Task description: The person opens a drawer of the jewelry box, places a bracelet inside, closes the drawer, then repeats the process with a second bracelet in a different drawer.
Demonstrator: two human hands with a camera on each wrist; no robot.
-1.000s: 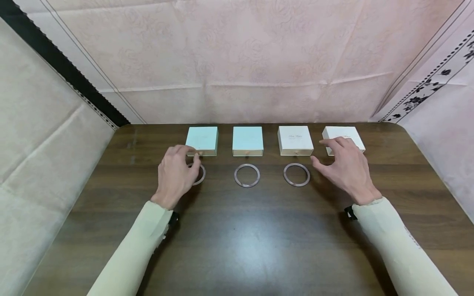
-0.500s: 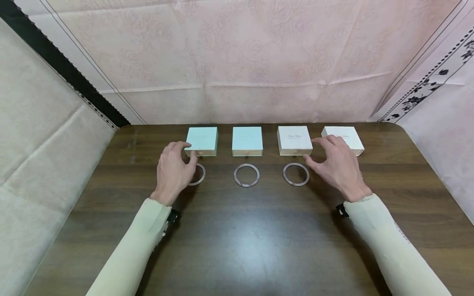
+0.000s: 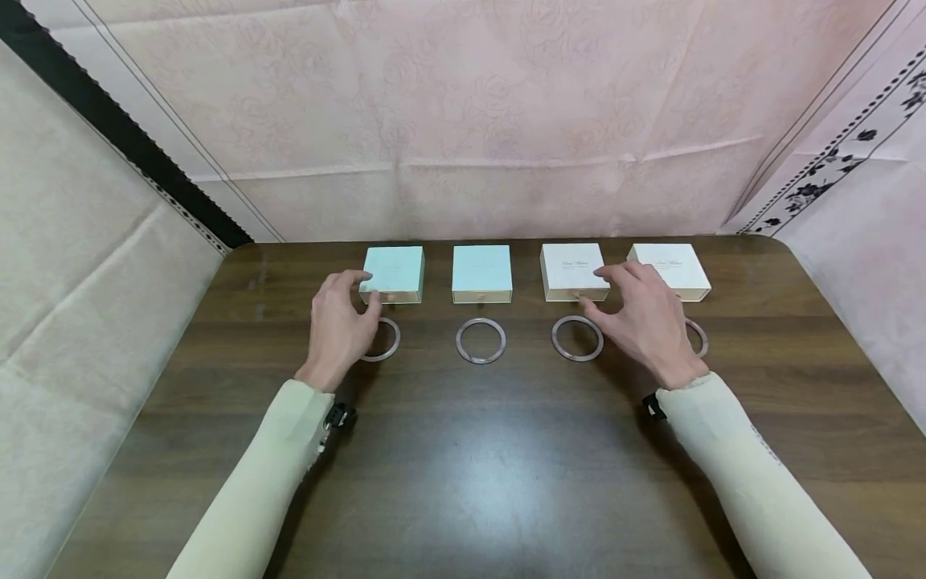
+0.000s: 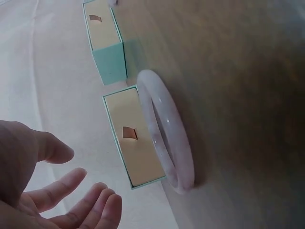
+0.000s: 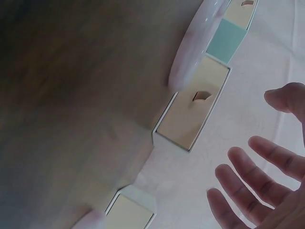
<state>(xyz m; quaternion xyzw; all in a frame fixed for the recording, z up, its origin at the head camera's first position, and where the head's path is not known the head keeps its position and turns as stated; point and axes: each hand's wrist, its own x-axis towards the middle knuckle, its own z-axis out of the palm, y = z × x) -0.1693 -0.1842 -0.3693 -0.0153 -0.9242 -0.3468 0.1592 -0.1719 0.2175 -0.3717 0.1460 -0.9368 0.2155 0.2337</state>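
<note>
My left hand [image 3: 340,330] hovers over the leftmost pale bangle [image 3: 396,336], covering part of it, with fingertips close to a mint-green drawer box [image 3: 394,269]. Its thumb and fingers are spread apart and hold nothing. In the left wrist view, that bangle [image 4: 178,131] stands out before a box front [image 4: 138,164] with a small pull tab. Above the table between the two right-hand bangles, my right hand [image 3: 647,326] also holds nothing. Its fingertips come near the third box, a white one [image 3: 574,265]; the third bangle [image 3: 577,359] lies beside the thumb.
A second mint-green box [image 3: 481,269] has a bangle [image 3: 481,361] in front of it. At the right end are another white box [image 3: 673,265] and a bangle [image 3: 704,336] partly behind my hand. A pale cloth [image 3: 506,121] hangs behind the wooden table [image 3: 470,482].
My right hand has moved left from the far-right white box toward the third box, uncovering the right-end bangle. The left hand has drawn slightly left, its thumb and fingers parting. Boxes and bangles stay put.
</note>
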